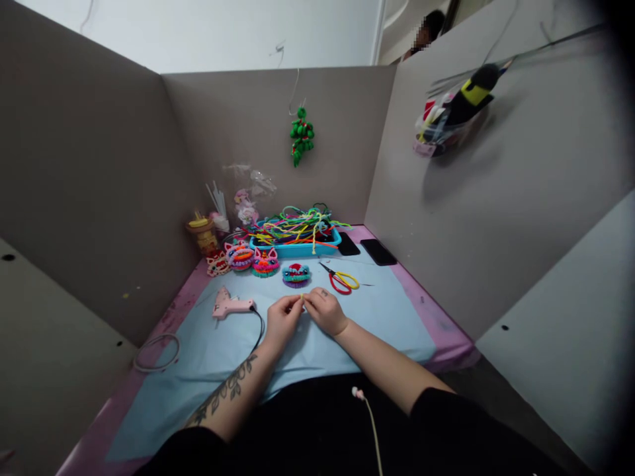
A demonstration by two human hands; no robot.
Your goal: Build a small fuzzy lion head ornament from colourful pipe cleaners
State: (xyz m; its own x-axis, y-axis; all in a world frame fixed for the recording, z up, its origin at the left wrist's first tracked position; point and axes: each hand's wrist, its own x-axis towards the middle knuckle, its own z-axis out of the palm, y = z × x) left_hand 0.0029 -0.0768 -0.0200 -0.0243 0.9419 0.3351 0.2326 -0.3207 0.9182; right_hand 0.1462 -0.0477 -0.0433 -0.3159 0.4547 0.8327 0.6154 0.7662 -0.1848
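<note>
My left hand (pixel 284 318) and my right hand (pixel 326 311) meet fingertip to fingertip over the pale blue cloth (pixel 317 344). Both are closed in a pinch on a small yellow piece (pixel 301 297); most of it is hidden by the fingers, so its kind is unclear. Just beyond them sits a teal, red and purple fuzzy animal head (pixel 296 275). Scissors (pixel 342 281) with one red and one yellow handle lie past my right hand. To the left of my left hand rests a pink glue gun (pixel 232 305), its black cord running toward my forearm.
A blue tray (pixel 297 251) heaped with colourful pipe cleaners (pixel 302 226) stands at the back. Several fuzzy heads (pixel 266 262) sit left of it, two dark phones (pixel 378 252) right. Grey partitions (pixel 278 145) enclose the table; a holder with tools (pixel 446 122) hangs on the right one.
</note>
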